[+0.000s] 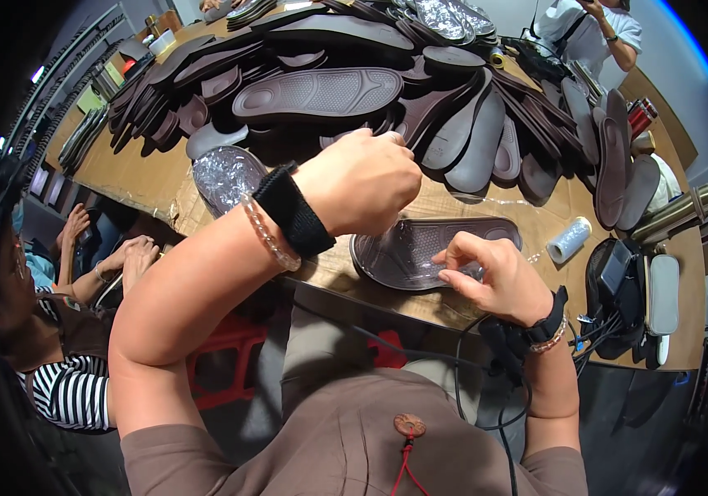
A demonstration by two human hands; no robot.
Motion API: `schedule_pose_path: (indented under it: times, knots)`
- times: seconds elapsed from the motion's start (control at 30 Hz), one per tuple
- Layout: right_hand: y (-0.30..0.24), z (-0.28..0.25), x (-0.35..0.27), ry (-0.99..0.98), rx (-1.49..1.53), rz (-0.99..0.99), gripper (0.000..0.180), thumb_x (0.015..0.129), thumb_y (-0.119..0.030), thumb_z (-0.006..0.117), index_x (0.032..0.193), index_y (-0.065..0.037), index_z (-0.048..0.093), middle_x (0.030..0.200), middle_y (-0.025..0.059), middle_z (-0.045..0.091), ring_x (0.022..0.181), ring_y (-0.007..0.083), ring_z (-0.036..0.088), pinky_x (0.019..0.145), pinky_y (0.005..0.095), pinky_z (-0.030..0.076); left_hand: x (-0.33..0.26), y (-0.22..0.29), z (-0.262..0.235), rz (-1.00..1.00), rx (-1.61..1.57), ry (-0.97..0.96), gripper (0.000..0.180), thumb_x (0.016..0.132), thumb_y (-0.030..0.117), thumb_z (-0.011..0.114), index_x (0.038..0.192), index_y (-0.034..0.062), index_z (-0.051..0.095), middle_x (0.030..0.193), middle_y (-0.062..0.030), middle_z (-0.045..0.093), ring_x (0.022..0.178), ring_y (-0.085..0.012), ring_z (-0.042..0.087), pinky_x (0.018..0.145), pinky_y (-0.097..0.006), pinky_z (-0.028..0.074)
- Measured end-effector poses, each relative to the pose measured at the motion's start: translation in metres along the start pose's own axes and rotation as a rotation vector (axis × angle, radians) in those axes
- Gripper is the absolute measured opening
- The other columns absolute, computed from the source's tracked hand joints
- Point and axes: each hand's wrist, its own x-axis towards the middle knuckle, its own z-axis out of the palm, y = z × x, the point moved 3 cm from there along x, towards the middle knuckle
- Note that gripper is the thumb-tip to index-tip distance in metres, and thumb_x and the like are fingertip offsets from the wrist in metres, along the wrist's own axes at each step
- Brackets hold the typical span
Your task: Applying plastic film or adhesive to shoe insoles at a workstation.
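Note:
A dark brown shoe insole (pixel 407 248) with a dotted surface lies at the table's near edge, and something clear and shiny shows over it. My left hand (pixel 366 182) is a closed fist above its far left part; whatever it holds is hidden. My right hand (pixel 498 277) is over the insole's right half, thumb and forefinger pinched together, on what I cannot make out. A roll of clear film (pixel 569 240) lies to the right, and a thin shiny strand (pixel 534 257) runs between it and my right hand. Left of my hands sits a plastic-wrapped insole bundle (pixel 226 175).
A large heap of dark insoles (pixel 317 93) covers the far table. At right are a black bag (pixel 610 289), a grey case (pixel 664 293) and a metal flask (pixel 684 213). People sit at left; another person (pixel 589 37) stands at the back. Cables hang by my right wrist.

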Motion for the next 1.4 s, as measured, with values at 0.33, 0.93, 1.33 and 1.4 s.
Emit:
schedule_pose_path:
  times: [0.33,0.93,1.33,1.4]
  knots:
    - [0.008,-0.015,-0.01,0.027,-0.161,0.042,0.032,0.083,-0.017,0.087,0.109,-0.003,0.073,0.085,0.0145,0.077,0.082,0.0301,0.077,0.074,0.0393,0.06,-0.019,0.0,0.0,-0.132,0.042,-0.14,0.025,0.073,0.029,0.076,0.086,0.0079,0.077,0.101,-0.0089,0.068,0.11,-0.0272,0.065,0.089,-0.046,0.054]
    - [0.028,-0.001,0.044,0.271,-0.277,0.069,0.023,0.085,-0.025,0.085,0.088,-0.004,0.076,0.079,0.0134,0.074,0.075,0.0339,0.074,0.071,0.0431,0.057,-0.051,0.006,-0.003,-0.213,-0.24,0.028,0.013,0.083,0.015,0.075,0.08,0.0033,0.071,0.105,-0.0115,0.071,0.105,-0.0315,0.068,0.091,-0.042,0.056]
    - [0.027,0.021,0.046,0.325,-0.616,0.06,0.026,0.081,-0.024,0.086,0.087,-0.007,0.068,0.084,0.0128,0.071,0.086,0.0354,0.071,0.078,0.0464,0.054,-0.051,0.012,0.014,-0.319,-0.151,0.14,0.014,0.081,0.015,0.071,0.078,0.0017,0.074,0.08,-0.0165,0.071,0.08,-0.0365,0.071,0.076,-0.045,0.058]
    - [0.026,0.018,0.042,0.333,-0.598,0.063,0.026,0.082,-0.022,0.085,0.09,-0.006,0.067,0.087,0.013,0.07,0.089,0.0353,0.07,0.08,0.0462,0.054,-0.051,0.013,0.013,-0.321,-0.142,0.176,0.014,0.081,0.014,0.07,0.077,0.0016,0.075,0.077,-0.0179,0.071,0.077,-0.0368,0.072,0.074,-0.046,0.059]
